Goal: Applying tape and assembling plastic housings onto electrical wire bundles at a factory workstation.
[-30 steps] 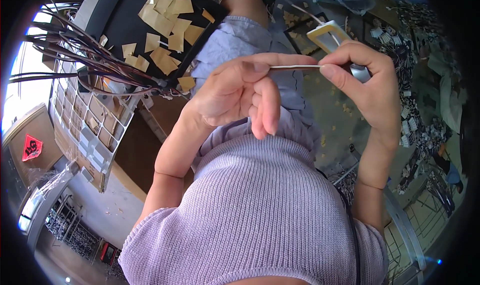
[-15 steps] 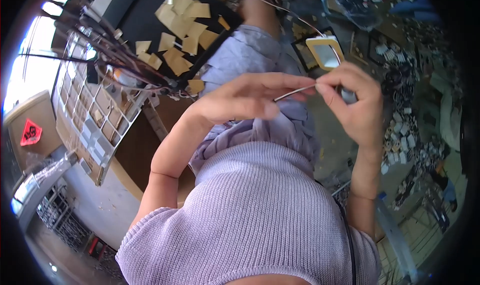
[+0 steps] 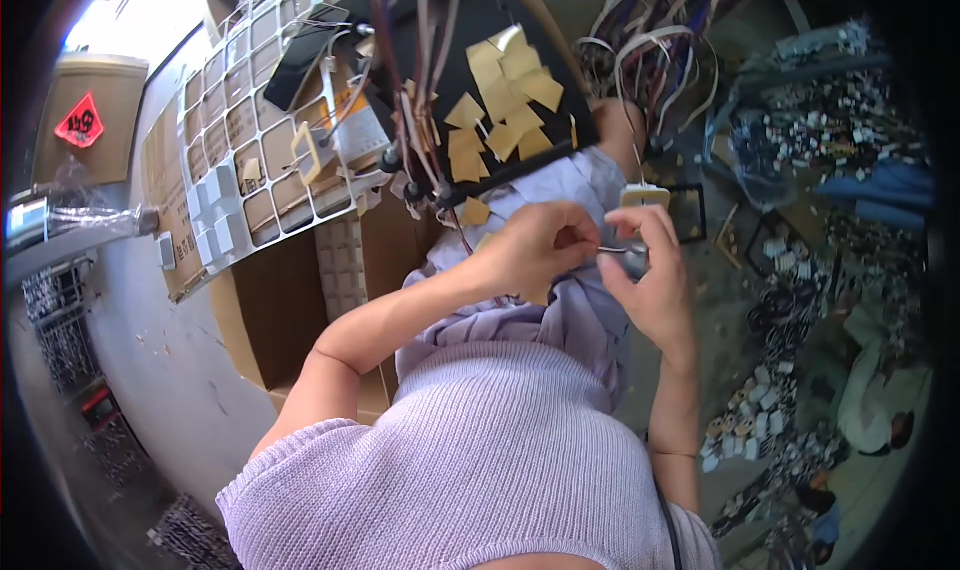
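My left hand [image 3: 545, 250] is closed, its thumb and forefinger pinched on a thin pale cable [image 3: 610, 251] just left of my right hand. My right hand [image 3: 655, 285] is curled around a small grey rounded piece [image 3: 633, 261], with the thumb beside the cable. What the cable joins to is hidden by the fingers. Just behind the right fingers, a flat square piece with a yellowish frame [image 3: 645, 196] hangs on a thin wire. Both hands are above my lap, over the lilac-grey cloth [image 3: 540, 195].
A black board [image 3: 455, 70] with several tan paper pieces [image 3: 515, 80] stands ahead. White grid shelving [image 3: 240, 135] holds grey blocks at the left, above an open cardboard box [image 3: 265, 310]. Bundled cables [image 3: 660, 45] hang ahead right. Small parts [image 3: 755, 415] cover the floor at right.
My left fingers, stretched out before, have closed into a pinch beside the right hand. The hands are nearer each other. The whole view has shifted, bringing the shelving further into sight.
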A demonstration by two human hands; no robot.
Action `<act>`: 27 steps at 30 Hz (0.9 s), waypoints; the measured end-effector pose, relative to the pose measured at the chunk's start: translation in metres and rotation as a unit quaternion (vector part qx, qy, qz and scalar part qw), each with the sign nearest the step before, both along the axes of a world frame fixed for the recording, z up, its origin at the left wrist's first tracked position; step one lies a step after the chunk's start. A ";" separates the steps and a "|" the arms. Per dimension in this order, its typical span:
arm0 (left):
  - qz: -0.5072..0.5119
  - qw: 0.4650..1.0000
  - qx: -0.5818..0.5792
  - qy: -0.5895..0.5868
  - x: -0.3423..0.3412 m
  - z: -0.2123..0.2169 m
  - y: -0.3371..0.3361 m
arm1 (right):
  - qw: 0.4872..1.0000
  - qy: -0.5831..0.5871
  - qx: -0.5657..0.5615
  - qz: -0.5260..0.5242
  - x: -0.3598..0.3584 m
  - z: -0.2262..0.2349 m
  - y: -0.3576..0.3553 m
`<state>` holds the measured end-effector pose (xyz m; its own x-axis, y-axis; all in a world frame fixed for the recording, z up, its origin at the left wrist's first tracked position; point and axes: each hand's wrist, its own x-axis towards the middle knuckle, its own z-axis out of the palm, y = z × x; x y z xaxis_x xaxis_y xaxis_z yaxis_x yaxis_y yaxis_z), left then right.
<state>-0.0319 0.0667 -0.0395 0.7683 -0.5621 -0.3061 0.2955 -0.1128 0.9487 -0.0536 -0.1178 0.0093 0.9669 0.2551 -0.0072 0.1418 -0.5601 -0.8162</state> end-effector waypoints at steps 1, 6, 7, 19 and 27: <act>0.022 1.000 -0.018 -0.004 0.002 -0.005 0.001 | 1.000 -0.025 0.010 0.012 0.014 0.007 0.007; 0.068 0.995 -0.070 0.014 -0.007 -0.041 -0.005 | 0.981 -0.148 0.010 0.123 0.106 -0.007 0.082; 0.068 0.996 -0.055 0.003 -0.007 -0.040 -0.009 | 0.981 -0.122 0.067 0.133 0.129 -0.018 0.097; 0.085 0.991 -0.077 -0.067 -0.012 -0.055 -0.013 | 0.979 -0.154 -0.131 0.021 0.329 -0.074 0.164; 0.114 0.988 -0.098 -0.045 -0.012 -0.059 -0.001 | 0.958 -0.075 -0.250 0.116 0.331 -0.052 0.202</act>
<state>-0.0437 0.0656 -0.0988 0.9005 -0.4139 -0.1334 0.2059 0.1355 0.9691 0.2776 0.0838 -0.0432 0.8840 0.4648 -0.0492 0.4053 -0.8148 -0.4146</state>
